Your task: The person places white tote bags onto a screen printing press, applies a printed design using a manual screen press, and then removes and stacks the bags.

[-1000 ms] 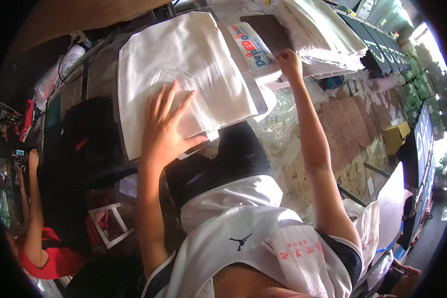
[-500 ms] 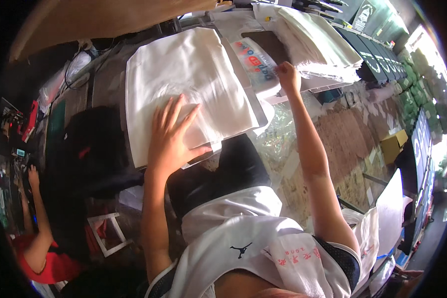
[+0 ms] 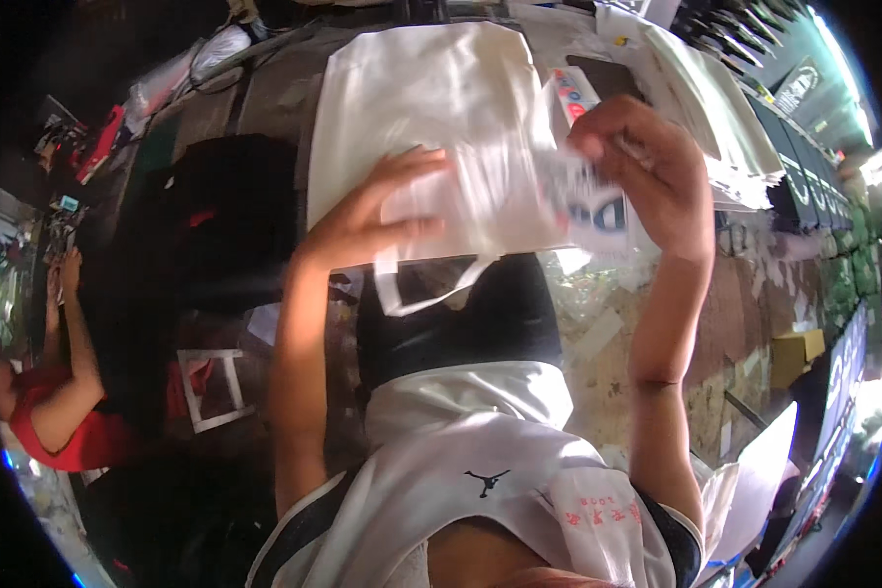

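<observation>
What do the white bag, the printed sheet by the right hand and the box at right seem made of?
White bag: probably fabric with a soft sheen; it creases, and its handle hangs in a loop.
Printed sheet: perhaps plastic film, looking partly see-through, though blur leaves this open.
Box: likely matte cardboard, brownish-yellow with flat sides.

I count two hands of mine, left hand [image 3: 367,220] and right hand [image 3: 661,186]; one white bag [image 3: 412,98] in the middle, showing one strap loop [image 3: 392,294]; at least one printed sheet [image 3: 598,220], blurred; one white pile [image 3: 698,93] far right; one box [image 3: 799,355], right; one pale frame [image 3: 192,390] and one co-worker [image 3: 80,431], left.
</observation>
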The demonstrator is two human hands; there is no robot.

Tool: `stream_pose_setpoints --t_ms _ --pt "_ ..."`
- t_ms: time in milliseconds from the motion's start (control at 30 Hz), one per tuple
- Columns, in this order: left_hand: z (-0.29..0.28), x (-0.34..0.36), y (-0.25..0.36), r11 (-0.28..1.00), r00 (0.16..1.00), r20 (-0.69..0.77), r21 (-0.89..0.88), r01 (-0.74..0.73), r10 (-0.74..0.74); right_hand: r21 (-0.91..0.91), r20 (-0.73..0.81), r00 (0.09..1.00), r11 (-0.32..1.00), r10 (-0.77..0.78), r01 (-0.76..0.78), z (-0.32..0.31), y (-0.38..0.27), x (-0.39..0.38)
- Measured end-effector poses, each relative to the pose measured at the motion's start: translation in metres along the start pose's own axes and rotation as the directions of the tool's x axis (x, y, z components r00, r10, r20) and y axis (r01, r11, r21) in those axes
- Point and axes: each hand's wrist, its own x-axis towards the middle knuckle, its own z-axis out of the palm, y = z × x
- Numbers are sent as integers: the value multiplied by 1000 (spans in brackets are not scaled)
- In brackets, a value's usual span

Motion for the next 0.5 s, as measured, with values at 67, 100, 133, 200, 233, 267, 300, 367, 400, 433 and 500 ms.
stream_pose_setpoints --t_ms 67,100,133,200,233,267,300,367,400,433,500 --pt "-5 5 0 924 983 -157 -355 -141 90 51 186 924 942 -335 331 4 -11 23" --pt "-10 4 5 846 974 -197 -497 -195 109 22 152 938 950 -312 312 13 -13 32" --pt "-14 4 16 739 964 -239 -626 -247 120 -8 119 952 958 -284 286 23 -14 41" --pt "-20 6 18 655 952 -299 -706 -269 68 -64 9 978 975 -211 211 29 4 56" --pt "-31 3 11 708 944 -331 -666 -237 5 -121 -45 981 976 -188 181 32 19 66" --pt "-45 2 9 750 933 -356 -628 -205 -43 -178 -101 980 973 -170 150 35 34 76" --pt "-58 5 5 785 923 -374 -597 -167 -88 -183 -122 984 977 -133 110 34 55 83" --pt "-77 14 1 810 891 -428 -570 -136 -151 -184 -167 984 982 -64 32 30 101 92" --pt "-83 22 0 805 869 -467 -572 -157 -162 -187 -122 992 982 -15 -8 28 119 95" --pt "-86 30 -8 816 852 -498 -553 -167 -163 -191 -75 997 981 28 -42 28 137 99" --pt "-91 46 -32 968 808 -582 -243 -67 -91 -220 -24 996 971 87 -91 33 172 108"
